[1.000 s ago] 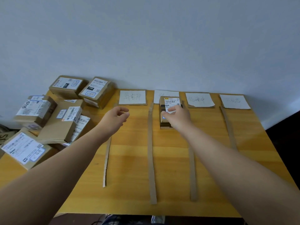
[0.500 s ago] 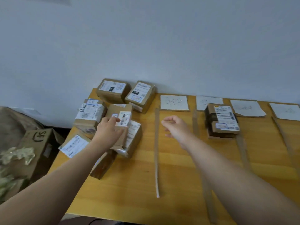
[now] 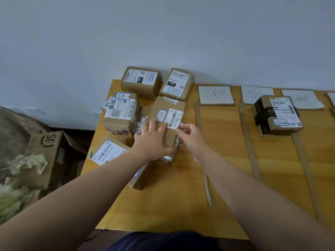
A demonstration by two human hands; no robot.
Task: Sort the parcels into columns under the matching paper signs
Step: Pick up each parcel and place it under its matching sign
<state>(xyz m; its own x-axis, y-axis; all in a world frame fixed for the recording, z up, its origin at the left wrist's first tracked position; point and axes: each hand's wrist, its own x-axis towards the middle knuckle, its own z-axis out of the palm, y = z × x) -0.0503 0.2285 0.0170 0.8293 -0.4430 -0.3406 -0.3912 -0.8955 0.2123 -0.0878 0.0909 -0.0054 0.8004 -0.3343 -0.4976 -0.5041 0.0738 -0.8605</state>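
A flat brown parcel with a white barcode label lies tilted on top of the pile at the table's left. My left hand presses on its near left face and wraps its lower edge. My right hand grips its right edge by the label. Other parcels surround it: two at the back, one on the left, one nearer me. A parcel with black tape sits under the second paper sign. The first sign has nothing beneath it.
Cardboard strips divide the wooden table into columns. A third sign lies further right. An open cardboard box with crumpled paper stands on the floor to the left. A wall is right behind the table.
My right hand left the black-taped parcel in the second column and crossed to the pile. Both hands have closed on the flat brown parcel. My view swung left.
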